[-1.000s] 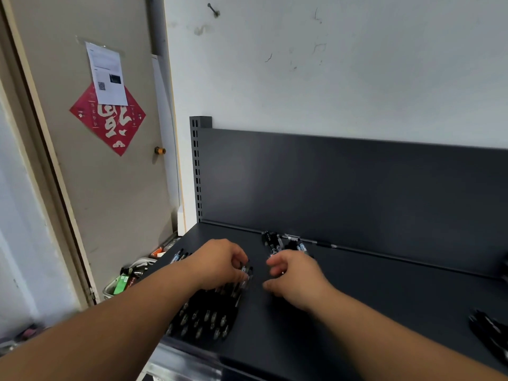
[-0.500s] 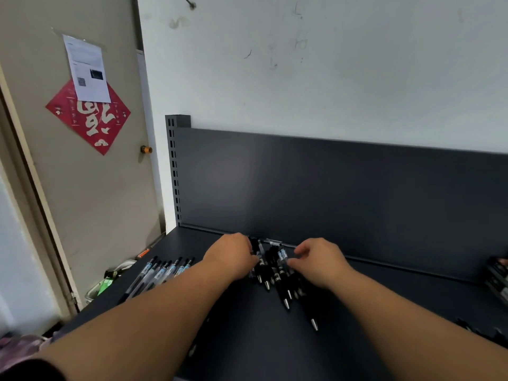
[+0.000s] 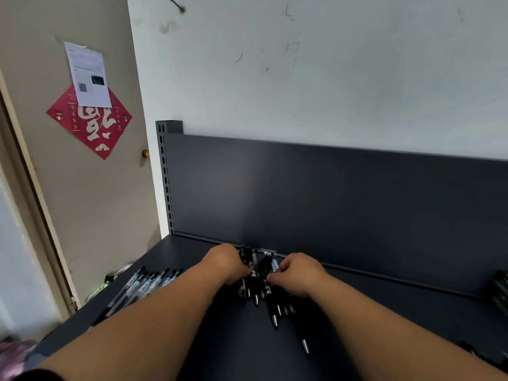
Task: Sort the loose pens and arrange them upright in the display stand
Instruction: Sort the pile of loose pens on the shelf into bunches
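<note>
A heap of black pens (image 3: 258, 281) lay flat on the dark shelf (image 3: 209, 350), close to the back panel (image 3: 343, 204), tips pointing toward the person. One pen (image 3: 301, 335) stuck out furthest, its metal tip nearest the front. The left hand (image 3: 226, 264) pressed on the heap's left side, fingers curled down onto the pens. The right hand (image 3: 301, 273) sat on the right side, fingers bent narrow and touching the barrels; whether either hand actually pinched a pen could not be told. A second row of pens with pale labels (image 3: 145, 285) lay side by side to the left, apart from the heap, partly behind the left forearm. More dark pens (image 3: 500, 291) sat at the shelf's far right edge, blurred. Behind the shelf stood a white wall (image 3: 330, 72). On the left a door (image 3: 82, 215) carried a red diamond (image 3: 89, 125) with a sheet (image 3: 88, 75) taped over it.
</note>
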Motion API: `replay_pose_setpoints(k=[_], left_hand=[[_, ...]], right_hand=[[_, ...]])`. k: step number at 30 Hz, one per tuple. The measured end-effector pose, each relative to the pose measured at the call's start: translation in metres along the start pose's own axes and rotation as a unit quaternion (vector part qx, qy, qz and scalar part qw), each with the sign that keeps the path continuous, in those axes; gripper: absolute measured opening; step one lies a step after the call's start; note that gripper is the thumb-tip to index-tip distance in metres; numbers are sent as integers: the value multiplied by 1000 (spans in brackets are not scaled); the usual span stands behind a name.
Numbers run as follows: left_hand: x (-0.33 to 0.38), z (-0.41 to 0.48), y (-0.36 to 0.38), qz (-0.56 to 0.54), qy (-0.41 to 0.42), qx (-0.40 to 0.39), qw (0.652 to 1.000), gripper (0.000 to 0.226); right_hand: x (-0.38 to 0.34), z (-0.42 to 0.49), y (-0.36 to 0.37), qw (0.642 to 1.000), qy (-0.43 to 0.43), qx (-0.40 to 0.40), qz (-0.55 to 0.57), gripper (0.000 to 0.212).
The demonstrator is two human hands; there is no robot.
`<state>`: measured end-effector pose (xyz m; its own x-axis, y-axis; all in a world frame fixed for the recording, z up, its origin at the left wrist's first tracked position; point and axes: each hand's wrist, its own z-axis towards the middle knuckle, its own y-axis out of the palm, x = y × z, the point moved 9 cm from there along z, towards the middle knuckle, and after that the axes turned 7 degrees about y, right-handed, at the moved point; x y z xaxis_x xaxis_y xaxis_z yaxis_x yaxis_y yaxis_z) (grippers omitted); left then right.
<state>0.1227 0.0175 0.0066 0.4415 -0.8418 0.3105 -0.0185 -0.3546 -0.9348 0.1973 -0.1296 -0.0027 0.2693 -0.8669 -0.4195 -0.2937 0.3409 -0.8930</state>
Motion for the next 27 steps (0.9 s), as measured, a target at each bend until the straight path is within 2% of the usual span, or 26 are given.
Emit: replay_pose_setpoints(k=[3,6,8,10,14,16,22,27], left_hand=[[0,1,1,4,4,-7,1000,32],[-1,0,1,-2,5,3,1000,34],[-5,2,-1,-33,-2,24,999,28],[-8,3,-7,-72,-7,61,996,31],[2,0,-20,-157,53,144,976,11],[10,-2,-19,-217,94,150,960,3],[29,-6,-16,-336,172,120,918,21],[39,-16,-28,-322,245,152,902,25]], right_hand=[[3,8,5,1000,19,-9,13,36],[8,11,5,999,31,-10,10,44],[9,11,5,999,31,-10,17,44],[10,10,4,999,31,-6,29,42],[12,8,3,998,31,5,52,38],[14,7,-1,996,35,17,81,36],[23,-5,-21,978,44,48,200,33],[26,-17,-27,951,25,59,304,28]])
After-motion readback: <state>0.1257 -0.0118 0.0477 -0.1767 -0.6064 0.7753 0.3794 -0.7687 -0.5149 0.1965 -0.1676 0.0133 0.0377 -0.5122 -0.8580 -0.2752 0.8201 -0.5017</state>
